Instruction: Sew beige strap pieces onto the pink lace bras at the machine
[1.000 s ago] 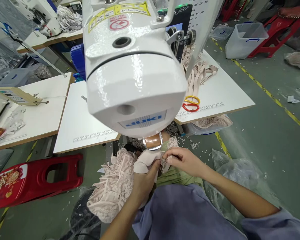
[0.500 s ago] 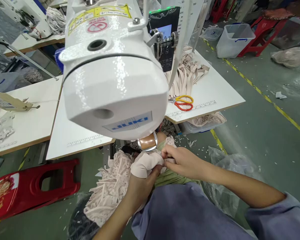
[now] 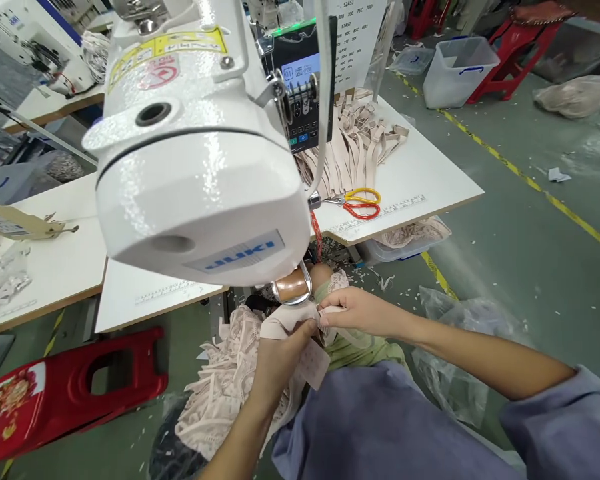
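Note:
Below the front of the white sewing machine (image 3: 200, 200), my left hand (image 3: 280, 357) is closed around a beige bra piece (image 3: 281, 323), thumb on top. A flap of the fabric hangs beneath that thumb. My right hand (image 3: 360, 312) pinches the same piece at its right edge, fingertips close to the left thumb. A narrow strip of beige cloth trails under the right hand. Just above both hands is the machine's shiny curved metal part (image 3: 293, 287). To the left of my left hand lies a heap of beige lace bra pieces (image 3: 225, 383).
Scissors (image 3: 363, 203) with yellow and red handles and many beige straps (image 3: 360, 143) lie on the white table (image 3: 420, 180). A control panel (image 3: 303, 87) stands behind the machine. A red stool (image 3: 105, 380) is at left, a plastic bag (image 3: 455, 360) on the floor at right.
The bra piece has been turned and flattened between my hands; a flap now hangs below my left thumb. My right hand shifted slightly left. The view has swung, moving the machine left.

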A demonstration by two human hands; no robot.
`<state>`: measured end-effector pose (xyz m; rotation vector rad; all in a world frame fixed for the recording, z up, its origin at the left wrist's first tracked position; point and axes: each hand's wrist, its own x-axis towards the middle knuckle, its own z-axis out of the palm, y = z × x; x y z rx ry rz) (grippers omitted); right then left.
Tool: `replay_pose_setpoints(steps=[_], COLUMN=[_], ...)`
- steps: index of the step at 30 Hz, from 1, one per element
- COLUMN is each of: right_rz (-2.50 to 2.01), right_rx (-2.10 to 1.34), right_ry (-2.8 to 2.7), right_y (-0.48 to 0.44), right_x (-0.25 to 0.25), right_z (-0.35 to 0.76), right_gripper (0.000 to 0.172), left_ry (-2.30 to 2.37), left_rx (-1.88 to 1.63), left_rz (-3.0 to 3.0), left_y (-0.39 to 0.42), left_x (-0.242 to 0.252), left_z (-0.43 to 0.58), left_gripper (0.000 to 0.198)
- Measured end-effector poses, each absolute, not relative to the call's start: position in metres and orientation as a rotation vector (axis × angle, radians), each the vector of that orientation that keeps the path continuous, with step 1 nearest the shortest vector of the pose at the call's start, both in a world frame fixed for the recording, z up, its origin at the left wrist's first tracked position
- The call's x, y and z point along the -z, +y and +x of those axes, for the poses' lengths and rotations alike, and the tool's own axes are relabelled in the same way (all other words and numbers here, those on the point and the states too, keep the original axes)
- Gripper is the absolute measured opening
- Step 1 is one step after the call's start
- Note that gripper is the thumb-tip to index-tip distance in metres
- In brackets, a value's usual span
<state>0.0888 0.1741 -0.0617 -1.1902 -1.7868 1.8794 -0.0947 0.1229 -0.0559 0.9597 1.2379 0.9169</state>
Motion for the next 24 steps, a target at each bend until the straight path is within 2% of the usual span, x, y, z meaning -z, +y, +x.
replay_pose_setpoints(steps=[3, 8, 10, 16, 19, 21, 24], right_rz=[-1.215, -1.203, -1.151, -1.11, -0.987, -0.903, -0.839], right_rx=[-1.944, -1.602, -1.611, -2.117, -2.335, -2.324, -2.084], right_ry=[-1.63, -1.883, -1.94, -1.614, -1.735, -1.959, -2.237], right_y=[0.17, 0.169, 0.173, 0.195, 0.209, 0.219, 0.232], right_x=[0.056, 0.037, 0.03, 0.011, -0.004, -0.017, -0.036], right_z=[0.084, 0.082, 0.085, 0.088, 0.078, 0.071, 0.066], right_gripper=[0.026, 0.022, 0.021, 0.028, 0.033, 0.029, 0.021], left_ry=[1.259, 1.275, 1.247, 0.911, 0.772, 0.736, 0.723], left_rx=[-0.967, -1.054, -1.064, -1.364, -1.429, -1.511, -1.539], left_rz=[0.807, 0.667, 0.651, 0.433, 0.299, 0.316, 0.485], left_y=[0.121, 0.116, 0.108, 0.076, 0.072, 0.077, 0.089], left_x=[0.058, 0.052, 0.058, 0.084, 0.082, 0.076, 0.069], left_z=[-0.088, -0.082, -0.089, -0.108, -0.104, -0.106, -0.117], left_gripper=[0.028, 0.026, 0.031, 0.081, 0.1, 0.097, 0.089])
